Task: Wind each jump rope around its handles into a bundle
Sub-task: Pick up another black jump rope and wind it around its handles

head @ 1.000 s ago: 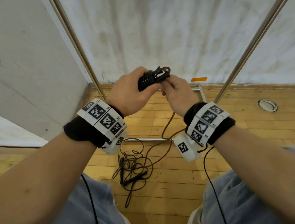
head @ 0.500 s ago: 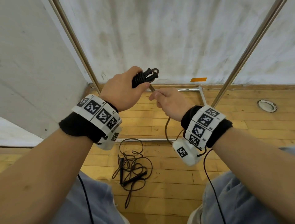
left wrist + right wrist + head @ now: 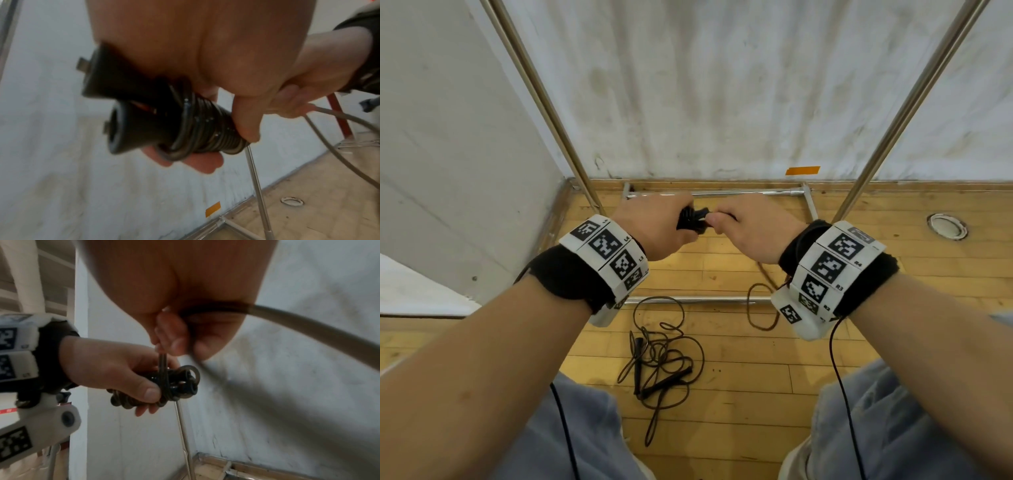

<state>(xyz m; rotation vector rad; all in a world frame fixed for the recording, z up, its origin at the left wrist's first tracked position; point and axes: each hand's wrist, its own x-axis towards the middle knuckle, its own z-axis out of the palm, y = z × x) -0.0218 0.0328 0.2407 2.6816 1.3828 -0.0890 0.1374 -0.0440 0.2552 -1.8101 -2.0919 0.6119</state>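
Both hands were raised at mid-frame in the head view, nearly knuckle to knuckle. My left hand was curled round the pair of black flared plastic jump-rope handles, held side by side with the dark glossy cord wound in tight coils about them; thumb lay across the coils, fingertips showed beneath. My right hand pinched the free run of that cord just beside the bundle, drawn taut between thumb and fingers; the slack trailed under the wrist and dropped in a brown loop onto the pale wooden plank floor, lower right of centre. A second black jump rope lay unwound in a loose tangle on the floor at lower centre, between my knees, both slim handles in the heap. Behind, a stained white wall, two slanting metal poles, an orange tape strip at the skirting, a round metal floor fitting at right.
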